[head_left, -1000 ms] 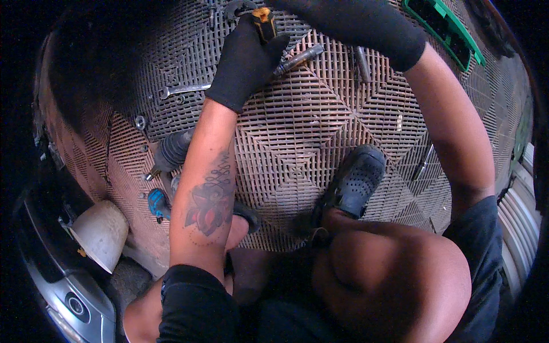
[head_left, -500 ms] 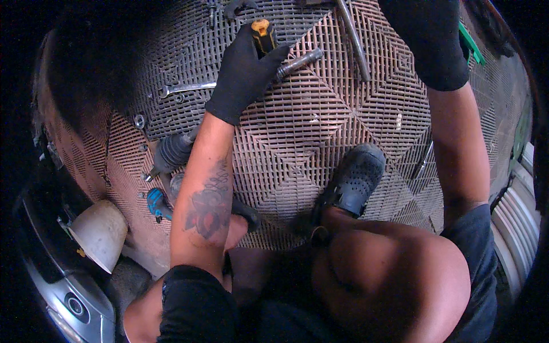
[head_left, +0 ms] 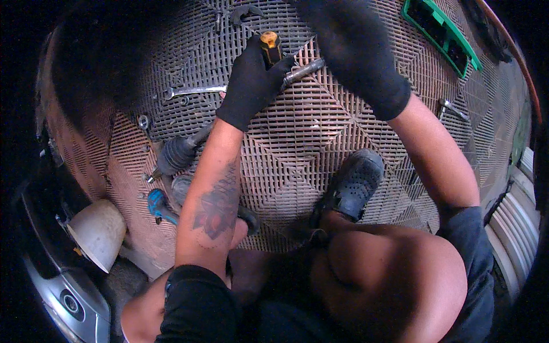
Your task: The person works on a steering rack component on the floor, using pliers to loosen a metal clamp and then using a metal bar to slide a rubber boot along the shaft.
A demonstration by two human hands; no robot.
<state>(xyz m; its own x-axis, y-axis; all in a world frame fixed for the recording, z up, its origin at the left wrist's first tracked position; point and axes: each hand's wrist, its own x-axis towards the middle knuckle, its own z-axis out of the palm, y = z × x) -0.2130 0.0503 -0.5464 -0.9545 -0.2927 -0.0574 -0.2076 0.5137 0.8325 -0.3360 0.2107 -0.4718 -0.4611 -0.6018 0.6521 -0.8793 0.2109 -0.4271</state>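
Black knit covers both my hands. My left hand [head_left: 251,83] stays wrapped around a yellow-and-black handle [head_left: 270,50], its butt rising out of that closed grip; a metal rod [head_left: 305,71] sticks out rightward past my thumb, and I cannot tell whether I grip it too. Half a second ago my right hand [head_left: 357,57] was farther right, over the green tray [head_left: 458,47]; now it has swung left, near the rod's end, and the tray shows. This glove blurs, so I cannot tell how far its grip opens or what it holds. A metal tool [head_left: 456,110] now shows beyond my right forearm.

The wrench [head_left: 197,91] crowds my left wrist, and a ribbed rubber boot [head_left: 176,155] lies left of that forearm. Between my forearms, open grating [head_left: 297,166] runs from the rod near to my shoe [head_left: 360,180].
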